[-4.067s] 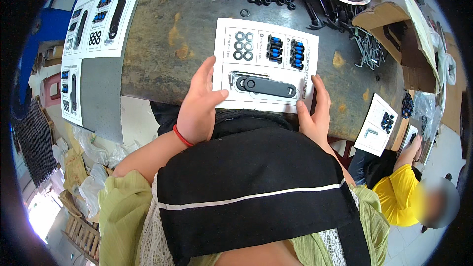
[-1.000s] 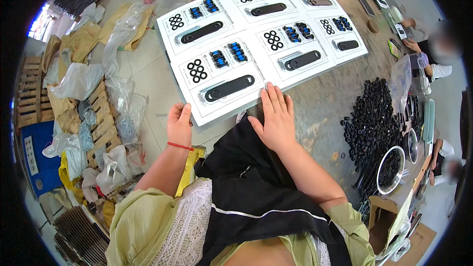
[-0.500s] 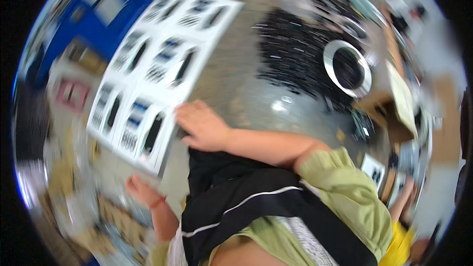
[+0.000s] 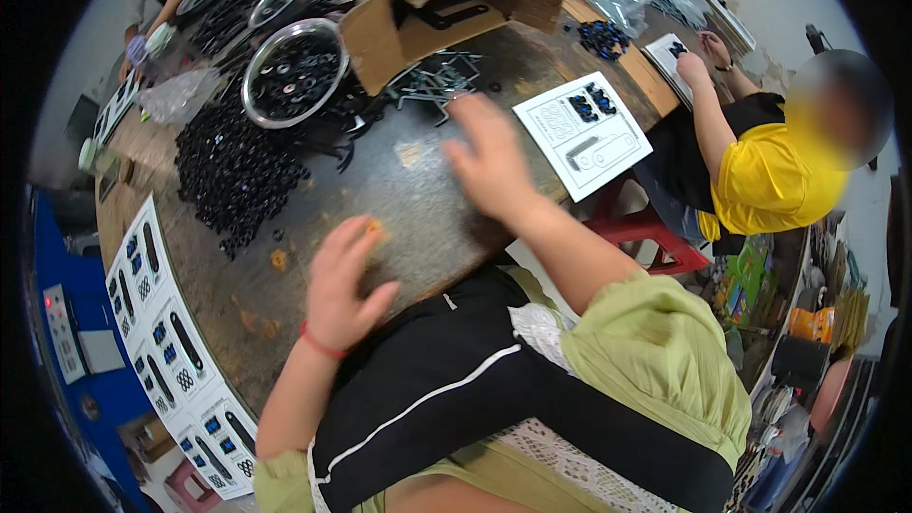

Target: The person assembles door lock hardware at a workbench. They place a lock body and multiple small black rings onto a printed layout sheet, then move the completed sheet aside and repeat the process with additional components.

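My left hand [image 4: 344,285], a red string round its wrist, is held over the worn dark tabletop [image 4: 432,228]. Its fingers are spread and nothing is in them. Farther right and forward, my right hand [image 4: 492,160] reaches to the near side of a pile of silver L-shaped hex keys [image 4: 427,84]. Its fingers are apart, and I see no object held. To its right lies a white printed card [image 4: 546,128] bearing black-and-blue pieces. More such cards [image 4: 180,404], set with black bars and blue-black pieces, run along the table's left edge.
Behind the hex keys stands an open cardboard box [image 4: 372,43]. A steel bowl [image 4: 249,100] of black parts adjoins a heap of small black pieces [image 4: 223,171]. A co-worker in a yellow shirt [image 4: 774,176] handles a card at right; another person stands far left.
The view has swung right, putting the card row at lower left. My right hand has left the cards' edge for the hex keys. My left hand has come up over the table.
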The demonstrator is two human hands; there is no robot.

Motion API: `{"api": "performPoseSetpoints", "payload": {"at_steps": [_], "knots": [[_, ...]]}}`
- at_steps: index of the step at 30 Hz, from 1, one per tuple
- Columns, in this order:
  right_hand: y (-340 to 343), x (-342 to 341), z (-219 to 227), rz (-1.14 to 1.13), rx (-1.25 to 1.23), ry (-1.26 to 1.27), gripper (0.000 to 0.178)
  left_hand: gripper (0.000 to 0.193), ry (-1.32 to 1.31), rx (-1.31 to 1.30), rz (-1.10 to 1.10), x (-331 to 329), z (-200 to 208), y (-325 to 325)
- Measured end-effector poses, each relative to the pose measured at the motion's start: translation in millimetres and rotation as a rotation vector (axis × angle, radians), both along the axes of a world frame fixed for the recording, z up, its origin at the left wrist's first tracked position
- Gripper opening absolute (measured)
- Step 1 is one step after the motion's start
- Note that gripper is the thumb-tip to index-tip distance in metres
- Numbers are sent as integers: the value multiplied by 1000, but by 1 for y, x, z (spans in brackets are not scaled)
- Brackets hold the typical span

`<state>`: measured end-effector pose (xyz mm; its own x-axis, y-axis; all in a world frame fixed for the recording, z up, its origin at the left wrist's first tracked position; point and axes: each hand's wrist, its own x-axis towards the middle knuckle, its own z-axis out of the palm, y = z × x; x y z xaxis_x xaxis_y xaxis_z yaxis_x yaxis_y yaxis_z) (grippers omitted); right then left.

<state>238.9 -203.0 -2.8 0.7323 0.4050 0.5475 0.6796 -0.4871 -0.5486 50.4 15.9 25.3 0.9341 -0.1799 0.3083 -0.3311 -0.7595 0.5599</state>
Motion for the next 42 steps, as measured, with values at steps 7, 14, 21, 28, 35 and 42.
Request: {"api": "performPoseSetpoints", "payload": {"at_steps": [7,14,21,28,35,42], "knots": [[-232,89,-64,-792,-219,4,49,84,117,174,-513,128,-36,-160],[-260,107,-74,-690,217,358,38,87,212,263,-536,152,-67,-196],[-218,77,-78,-608,207,360,35,69,298,246,-527,136,-45,-142],[-147,13,-57,-339,13,430,37,44,397,38,-370,68,-35,-57],[-67,-33,-34,-42,-83,513,40,33,376,-109,29,-21,-36,5],[-11,-61,-25,184,-163,541,40,25,331,-226,317,-86,-38,39]]}}
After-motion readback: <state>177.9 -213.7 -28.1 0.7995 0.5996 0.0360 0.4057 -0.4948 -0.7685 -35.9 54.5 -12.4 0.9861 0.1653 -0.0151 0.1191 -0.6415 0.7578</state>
